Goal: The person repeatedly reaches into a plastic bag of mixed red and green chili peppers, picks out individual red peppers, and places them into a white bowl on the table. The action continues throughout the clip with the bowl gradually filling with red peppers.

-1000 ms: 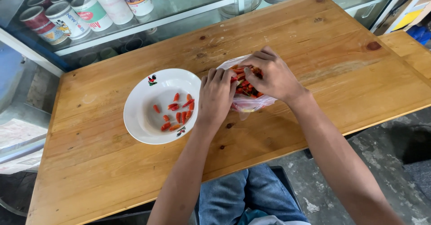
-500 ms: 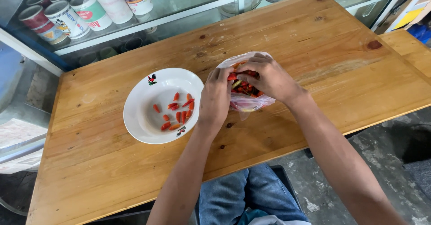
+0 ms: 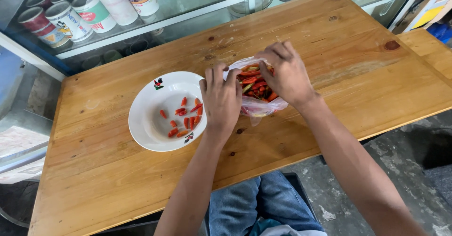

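Red chillies (image 3: 184, 118), about a dozen, already lie in the white bowl (image 3: 146, 123) on the wooden worktop (image 3: 358, 76); far more remain in the clear plastic bag (image 3: 261, 105) (some green). Both hands, left (image 3: 221, 99) and right (image 3: 287, 73), pinch the bag's mouth open.

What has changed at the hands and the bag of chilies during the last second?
Little: the right hand shifted slightly over the mouth of the plastic bag, and the left hand stayed at its edge. The bag, white bowl and chilies in the bowl did not move.
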